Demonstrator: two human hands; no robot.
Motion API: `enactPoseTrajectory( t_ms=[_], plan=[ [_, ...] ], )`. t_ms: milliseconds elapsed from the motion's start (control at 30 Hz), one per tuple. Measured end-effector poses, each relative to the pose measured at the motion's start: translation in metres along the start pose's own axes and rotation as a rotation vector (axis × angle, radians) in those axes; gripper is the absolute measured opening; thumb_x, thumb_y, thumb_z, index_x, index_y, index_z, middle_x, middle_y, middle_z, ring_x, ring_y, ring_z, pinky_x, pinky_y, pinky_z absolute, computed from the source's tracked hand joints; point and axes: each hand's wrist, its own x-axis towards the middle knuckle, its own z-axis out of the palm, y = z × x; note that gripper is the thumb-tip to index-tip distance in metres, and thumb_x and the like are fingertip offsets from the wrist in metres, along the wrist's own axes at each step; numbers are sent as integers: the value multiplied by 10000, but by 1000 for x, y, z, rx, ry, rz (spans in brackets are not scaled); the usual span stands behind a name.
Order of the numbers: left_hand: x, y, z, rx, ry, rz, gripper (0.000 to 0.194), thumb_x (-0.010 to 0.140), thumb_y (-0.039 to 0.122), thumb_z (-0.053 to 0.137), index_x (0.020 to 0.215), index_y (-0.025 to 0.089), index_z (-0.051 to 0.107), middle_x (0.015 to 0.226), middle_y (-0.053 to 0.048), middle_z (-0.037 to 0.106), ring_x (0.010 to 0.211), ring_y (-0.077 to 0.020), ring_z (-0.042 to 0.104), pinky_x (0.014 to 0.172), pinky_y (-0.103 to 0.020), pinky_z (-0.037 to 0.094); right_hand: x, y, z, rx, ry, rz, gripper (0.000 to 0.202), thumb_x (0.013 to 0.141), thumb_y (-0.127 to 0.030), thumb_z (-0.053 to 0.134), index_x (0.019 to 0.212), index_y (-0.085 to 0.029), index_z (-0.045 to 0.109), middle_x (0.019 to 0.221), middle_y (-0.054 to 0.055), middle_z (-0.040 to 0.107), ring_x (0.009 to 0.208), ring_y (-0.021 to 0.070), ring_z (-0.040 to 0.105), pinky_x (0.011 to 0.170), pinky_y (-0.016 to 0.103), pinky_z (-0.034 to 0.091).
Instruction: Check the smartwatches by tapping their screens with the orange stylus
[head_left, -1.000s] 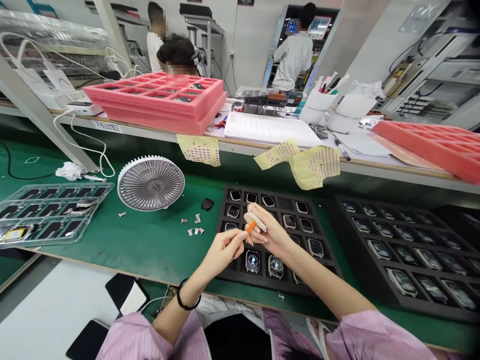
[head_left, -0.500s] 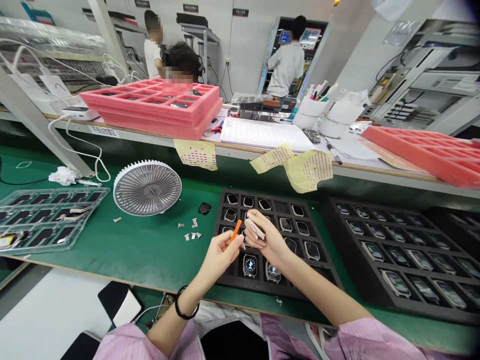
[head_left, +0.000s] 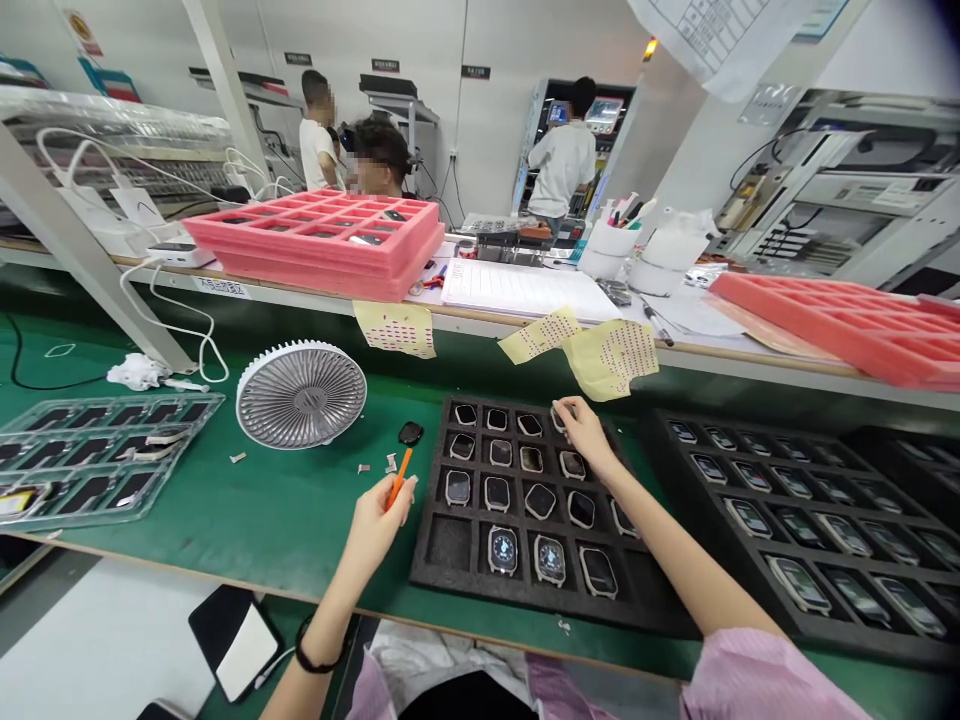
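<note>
My left hand [head_left: 381, 515] is closed around a slim orange stick [head_left: 401, 478], which points up and away over the green bench. To its right lies a black foam tray [head_left: 448, 545] with smartwatches in its square pockets. My right hand [head_left: 585, 435] is at the tray's back row, fingers closed on a smartwatch [head_left: 557, 418] in a pocket there; the fingers partly cover it. Two watches in the front row, one of them a lit watch [head_left: 502, 550], show glowing dials. A round dark watch part [head_left: 410, 432] rests on the bench beyond the stick.
A grey fan [head_left: 304, 395] stands left of my hands, with small pale pieces [head_left: 364, 468] near it. Clear plastic trays [head_left: 161, 480] lie far left. A second black tray [head_left: 679, 480] of watches is at right. Pink foam trays [head_left: 322, 270] sit on the shelf; people are behind.
My right hand has carried a watch from beside the stick to a back-row pocket. My left hand has moved left and down with the orange stick, away from the tray.
</note>
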Motion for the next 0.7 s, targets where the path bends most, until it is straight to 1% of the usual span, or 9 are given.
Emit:
enactPoseTrajectory(
  t_ms=[33,100,200,300,367,433,533,633,700],
  plan=[
    [2,-5,-6,64,0,-4,440,793,566,527,594,181,455,462,62,385,446,-87,356,468,-211,293,11,8,-10,-97,46,3,209,759,-378,616,793,-223,481,562,-71,424,458,118,390,472,241,307],
    [4,-11,-14,172,-6,-16,443,791,575,505,590,183,473,462,55,406,449,-100,376,479,-219,305,23,21,-21,-270,87,6,120,750,-300,594,751,-220,505,554,-54,435,498,145,433,535,272,348],
    [5,-14,-15,307,-8,-16,437,796,572,470,586,189,485,466,50,411,461,-114,391,489,-223,303,26,32,-24,-477,49,0,37,727,-243,587,708,-217,568,584,-15,514,603,197,532,646,317,411],
    [6,-15,-16,417,-6,-19,410,815,541,441,592,199,480,475,41,423,475,-130,416,500,-226,297,25,36,-32,-634,49,-10,61,760,-237,565,757,-201,615,805,67,622,821,240,597,798,348,429],
    [7,-17,-17,481,2,-20,391,828,516,429,592,207,474,485,33,432,485,-144,441,505,-229,289,26,37,-45,-729,111,16,102,796,-235,536,804,-167,612,969,153,620,977,287,578,873,393,405],
    [8,-18,-20,534,10,-27,376,839,493,421,589,215,457,491,28,432,487,-155,456,505,-230,281,28,40,-59,-807,172,73,124,802,-238,539,838,-133,595,1025,231,600,1047,348,553,876,452,394],
    [11,-18,-21,577,43,-41,340,849,467,416,607,228,426,503,28,435,479,-169,475,513,-229,291,31,47,-72,-846,186,153,150,777,-254,590,846,-123,570,944,248,621,989,380,587,807,465,418],
    [12,-13,-18,570,64,-44,305,859,459,408,662,232,458,539,21,472,499,-183,508,535,-231,315,33,52,-74,-789,160,181,190,741,-273,644,847,-148,550,827,175,644,886,336,620,750,413,432],
    [11,-9,-14,528,40,-37,294,867,459,402,708,229,493,564,14,500,513,-184,520,539,-234,325,33,53,-75,-707,145,178,231,709,-313,677,828,-169,540,747,109,636,796,291,623,703,375,433]
  ],
)
